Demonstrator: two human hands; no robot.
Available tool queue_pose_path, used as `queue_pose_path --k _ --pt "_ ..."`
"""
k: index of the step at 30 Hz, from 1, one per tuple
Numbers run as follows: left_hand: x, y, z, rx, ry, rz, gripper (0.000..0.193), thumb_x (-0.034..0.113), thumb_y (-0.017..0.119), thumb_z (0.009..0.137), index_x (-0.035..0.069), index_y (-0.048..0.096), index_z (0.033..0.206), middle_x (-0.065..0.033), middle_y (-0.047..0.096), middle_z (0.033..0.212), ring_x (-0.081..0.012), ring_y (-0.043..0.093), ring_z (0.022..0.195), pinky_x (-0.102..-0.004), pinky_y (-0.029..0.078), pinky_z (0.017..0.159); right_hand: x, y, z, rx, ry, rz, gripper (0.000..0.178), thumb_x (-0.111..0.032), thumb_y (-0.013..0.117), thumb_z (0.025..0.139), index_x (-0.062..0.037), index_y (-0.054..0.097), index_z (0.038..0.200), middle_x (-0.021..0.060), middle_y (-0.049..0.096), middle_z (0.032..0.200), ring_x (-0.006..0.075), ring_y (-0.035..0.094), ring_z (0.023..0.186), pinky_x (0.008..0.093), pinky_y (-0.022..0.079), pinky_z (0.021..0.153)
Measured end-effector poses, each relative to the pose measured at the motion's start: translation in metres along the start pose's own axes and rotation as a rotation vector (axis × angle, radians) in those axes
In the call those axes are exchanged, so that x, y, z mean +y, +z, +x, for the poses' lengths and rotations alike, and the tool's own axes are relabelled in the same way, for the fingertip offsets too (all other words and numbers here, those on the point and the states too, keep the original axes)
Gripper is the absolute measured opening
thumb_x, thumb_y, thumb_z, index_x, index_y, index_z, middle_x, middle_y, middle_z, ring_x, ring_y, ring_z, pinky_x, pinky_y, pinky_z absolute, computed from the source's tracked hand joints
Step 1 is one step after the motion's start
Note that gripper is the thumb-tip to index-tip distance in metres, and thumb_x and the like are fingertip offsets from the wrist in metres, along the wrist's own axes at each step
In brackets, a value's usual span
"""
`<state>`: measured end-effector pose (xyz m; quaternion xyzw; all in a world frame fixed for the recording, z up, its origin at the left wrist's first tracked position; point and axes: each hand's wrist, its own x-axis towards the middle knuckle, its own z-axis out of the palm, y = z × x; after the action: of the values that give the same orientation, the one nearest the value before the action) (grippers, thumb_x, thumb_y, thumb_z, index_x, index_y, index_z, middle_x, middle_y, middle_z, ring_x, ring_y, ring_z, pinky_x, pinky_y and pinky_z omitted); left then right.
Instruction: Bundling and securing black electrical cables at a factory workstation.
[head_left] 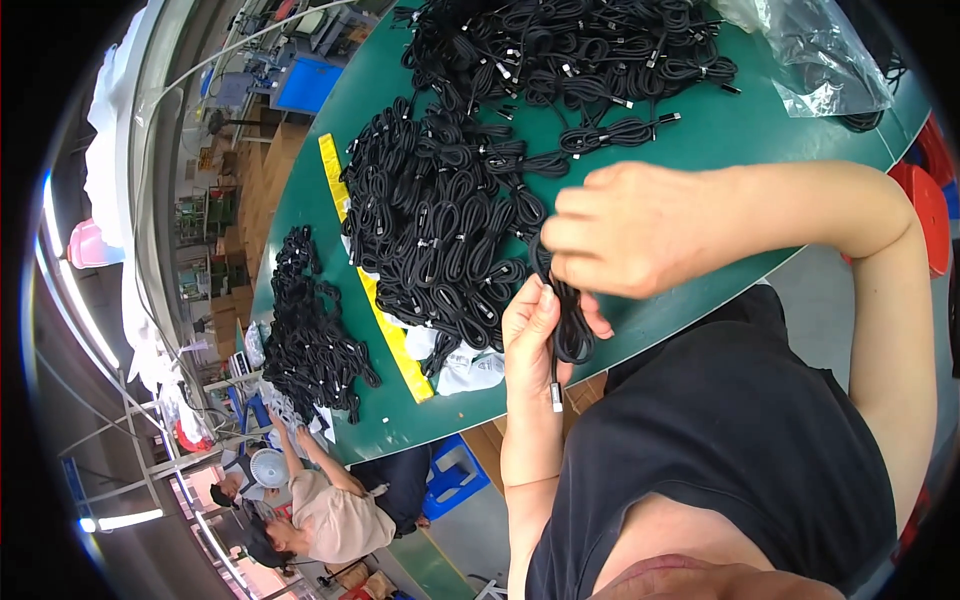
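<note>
My left hand (530,325) is closed round a coiled black cable (573,338), thumb pressed on the coil. A silver connector (556,398) hangs from the lower end of the bundle, beside my left wrist. Just above, my right hand (625,228) has its fingers curled in on the upper part of the same cable, where they partly hide it. Both hands are over the near edge of the green table (700,290). Close to them lies a large heap of coiled black cables (430,230), many with silver connectors.
Another cable pile (570,50) fills the far side. Beyond a yellow strip (375,270) lies a smaller pile (305,340). A clear plastic bag (820,60) rests at far right. A co-worker (335,510) stands left, near a blue stool (455,475). A red stool (920,215) is at right.
</note>
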<state>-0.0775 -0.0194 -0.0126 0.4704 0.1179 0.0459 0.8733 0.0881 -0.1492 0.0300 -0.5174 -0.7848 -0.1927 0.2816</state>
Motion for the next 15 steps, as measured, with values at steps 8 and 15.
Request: queue_pose_path --k 8,15 --pt "-0.002 0.007 -0.001 0.006 -0.033 -0.128 0.031 0.023 0.052 0.088 -0.002 0.047 0.106 -0.0129 0.057 0.079 -0.0153 0.050 0.048 -0.0257 0.040 0.042 -0.002 0.012 -0.005 0.031 0.014 0.115 0.019 -0.014 0.065 0.065 -0.0022 0.050 0.068 0.0070 0.045 0.070 0.0199 0.051 0.065 0.0287 0.043 0.045" --pt "-0.007 0.002 0.005 0.298 0.210 -0.083 0.028 0.017 0.050 0.091 0.001 0.045 0.114 -0.0090 0.056 0.096 -0.0149 0.055 0.080 -0.0263 0.048 0.070 -0.032 0.020 -0.008 0.178 0.418 0.298 0.037 -0.040 0.066 0.073 -0.0051 0.053 0.077 0.0087 0.050 0.069 0.0244 0.056 0.053 0.0337 0.045 0.045"
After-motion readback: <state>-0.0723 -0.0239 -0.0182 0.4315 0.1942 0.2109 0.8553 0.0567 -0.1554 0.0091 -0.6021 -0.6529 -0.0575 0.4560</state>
